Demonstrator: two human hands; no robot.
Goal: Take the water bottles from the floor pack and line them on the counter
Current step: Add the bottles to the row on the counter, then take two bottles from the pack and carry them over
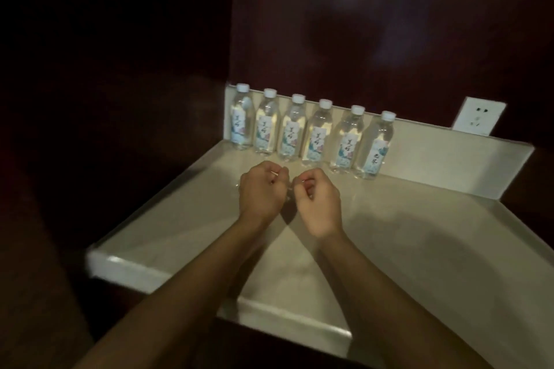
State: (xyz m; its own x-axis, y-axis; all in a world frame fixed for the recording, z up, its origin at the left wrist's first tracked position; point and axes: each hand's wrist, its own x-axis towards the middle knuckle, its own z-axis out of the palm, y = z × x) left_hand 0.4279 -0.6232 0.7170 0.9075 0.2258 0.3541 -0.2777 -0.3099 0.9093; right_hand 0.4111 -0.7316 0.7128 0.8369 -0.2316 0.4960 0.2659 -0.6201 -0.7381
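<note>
Standing a step behind the person, I see both hands hover low over the pale table [389, 249], side by side and nearly touching. The left hand [260, 189] and the right hand [319, 204] are each curled into a loose fist, fingers [280, 172] tucked in toward the palm. Something thin and clear may be caught between them, perhaps a scrap of wrap, but the light is too dim for me to tell.

Six water bottles [295, 129] stand upright in a row against the low backsplash, white caps up, labels facing out. Neighbours are just beside one another or touching, and the row runs from the left corner toward the wall socket [479, 118], which sits well apart to the right. The rightmost bottle [374, 148] shows a different face of its label, so it seems turned. The floor pack is out of sight.

The lining-up looks close to done, though I cannot say whether more bottles wait below. The risk I judge from here is a knuckle or forearm sweeping forward into the row: bottles this tall and narrow, packed so close, would topple one into the next. A bottle added at the right end could also nudge its neighbour.
</note>
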